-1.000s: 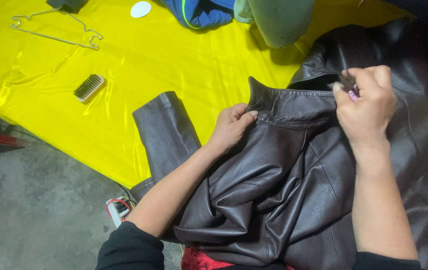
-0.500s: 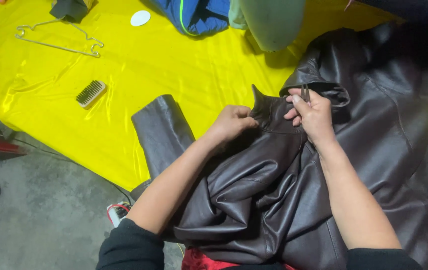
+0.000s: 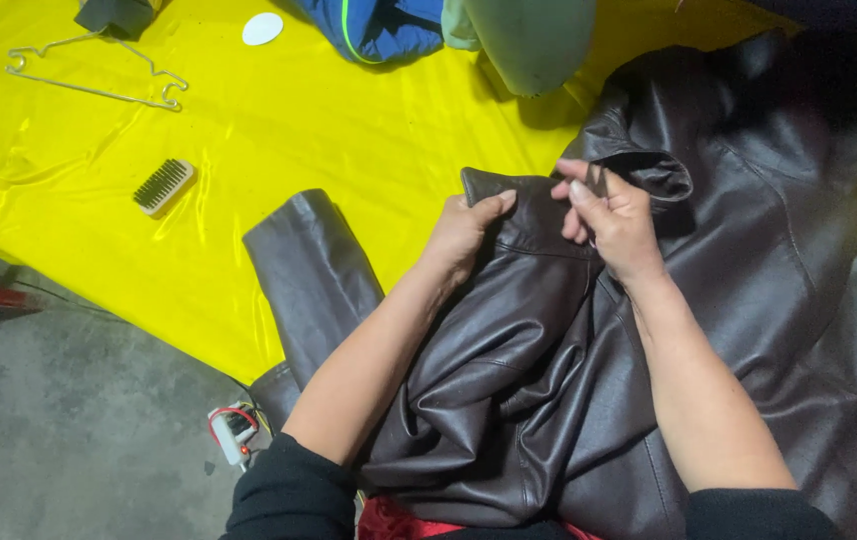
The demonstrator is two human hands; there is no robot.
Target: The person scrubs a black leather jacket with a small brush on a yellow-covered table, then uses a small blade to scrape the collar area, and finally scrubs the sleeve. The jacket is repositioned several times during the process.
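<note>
A dark brown leather jacket [image 3: 709, 330] lies spread across a bench draped in a glossy yellow sheet [image 3: 249, 130], its bulk reaching toward the person's lap and one sleeve [image 3: 309, 270] trailing out to the left of the collar. The collar [image 3: 524, 215] is where both hands meet. The left hand [image 3: 464, 235] is closed on the collar's left end, thumb on top and fingers curled under the edge, holding the leather down. The right hand [image 3: 614, 220] sits just right of it, thumb and forefinger pressed together in a pinch at the collar's folded rim; whether a small tool or thread is between them cannot be told.

The step in hand looks like close work along the collar edge, one hand steadying while the other works the fold. A next move would seem to call for keeping the leather taut under the left hand so the pinch can travel along the rim without the collar buckling.

Well left of the collar a small scrub brush [image 3: 162, 186] rests on the sheet, and beyond it a wire hanger [image 3: 99, 80]. Above the collar, at the bench's far edge, lie a white round lid [image 3: 262, 28], a bundled blue garment [image 3: 379, 25] and a pale green rounded object [image 3: 529, 40].
</note>
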